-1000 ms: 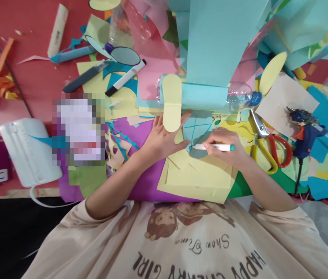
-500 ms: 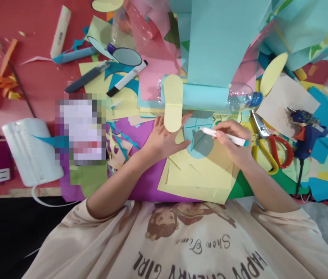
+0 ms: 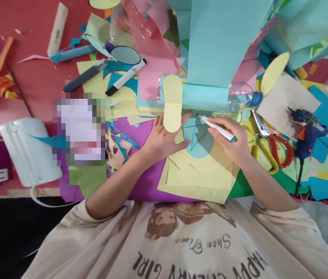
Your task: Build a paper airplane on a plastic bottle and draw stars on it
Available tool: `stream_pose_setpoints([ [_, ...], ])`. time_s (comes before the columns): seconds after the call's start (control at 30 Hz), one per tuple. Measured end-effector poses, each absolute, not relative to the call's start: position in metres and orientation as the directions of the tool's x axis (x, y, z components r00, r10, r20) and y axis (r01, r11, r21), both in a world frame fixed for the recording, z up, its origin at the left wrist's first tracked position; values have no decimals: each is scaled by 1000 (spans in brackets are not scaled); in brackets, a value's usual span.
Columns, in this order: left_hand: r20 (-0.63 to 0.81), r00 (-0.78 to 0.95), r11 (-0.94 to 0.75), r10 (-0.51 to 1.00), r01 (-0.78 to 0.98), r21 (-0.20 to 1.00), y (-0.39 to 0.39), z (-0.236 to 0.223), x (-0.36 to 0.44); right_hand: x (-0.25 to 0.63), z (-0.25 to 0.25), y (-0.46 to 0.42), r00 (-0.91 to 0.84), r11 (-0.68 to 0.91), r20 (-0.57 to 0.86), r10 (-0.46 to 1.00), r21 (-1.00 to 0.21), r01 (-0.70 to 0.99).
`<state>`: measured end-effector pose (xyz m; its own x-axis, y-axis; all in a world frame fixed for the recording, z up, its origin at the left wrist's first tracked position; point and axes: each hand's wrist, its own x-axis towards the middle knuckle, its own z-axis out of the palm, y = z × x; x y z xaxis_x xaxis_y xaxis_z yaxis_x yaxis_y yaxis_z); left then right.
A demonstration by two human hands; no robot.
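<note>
Right hand: we pinch the teal-ended marker | Left hand: spread beside blue paper cutout, atop yellow sheets | Best: we anchor the paper firmly, stroke lightly

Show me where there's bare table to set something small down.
Best bare patch: the red tabletop at the left, bordered by the dark stick, pink strip, grey cutter and white box. It's crowded between the left hand and right hand, with the marker held over a blue cutout, and farther right, around the scissors and glue gun.
</note>
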<state>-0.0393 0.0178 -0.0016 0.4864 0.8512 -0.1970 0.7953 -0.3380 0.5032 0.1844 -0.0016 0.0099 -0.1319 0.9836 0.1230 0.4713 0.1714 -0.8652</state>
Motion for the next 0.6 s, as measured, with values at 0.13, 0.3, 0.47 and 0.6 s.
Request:
stream_pose_setpoints([
  [0.13, -204, 484, -337, 851, 801, 494, 17, -2, -39, 185, 12, -2, -155, 184, 125, 980, -864, 469],
  [0.3, -173, 486, -353, 857, 797, 490, 17, -4, -40, 186, 15, -4, -171, 166, 98, 980, -878, 448],
  [0.47, -168, 488, -356, 856, 794, 492, 18, -5, -40, 186, 17, -5, -177, 169, 98, 979, -877, 450],
  [0.6, -166, 488, -354, 857, 791, 499, 18, -5, -39, 187, 19, -5, -181, 165, 92, 979, -882, 442],
])
